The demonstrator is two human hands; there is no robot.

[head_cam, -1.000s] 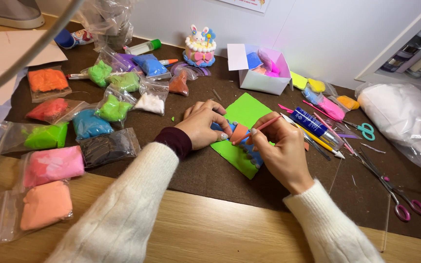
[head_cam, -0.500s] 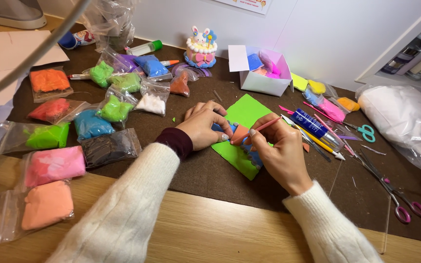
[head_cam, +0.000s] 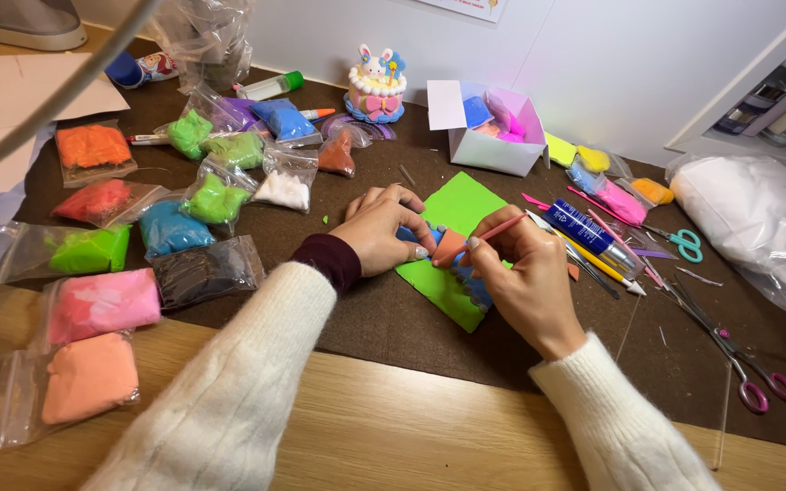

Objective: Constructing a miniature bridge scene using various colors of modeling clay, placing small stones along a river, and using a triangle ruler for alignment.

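Left hand: fingers curled, pinching the orange clay piece against the green sheet.
Right hand: closed around a thin pink tool, tip touching the orange clay piece.
Orange clay piece: between both hands, resting on blue clay mostly hidden under the right hand.
Green sheet: flat on the dark mat, near its middle, under both hands.
Clay bags: many clear bags of coloured clay, spread over the mat's left half.
White box: open, toward the mat's far edge, coloured clay inside.
Clay cake: small, with a bunny on top, at the mat's far edge.
Blue tube: just right of the right hand, among pens and thin tools.
Scissors: teal pair and pink-handled pair toward the mat's right edge.
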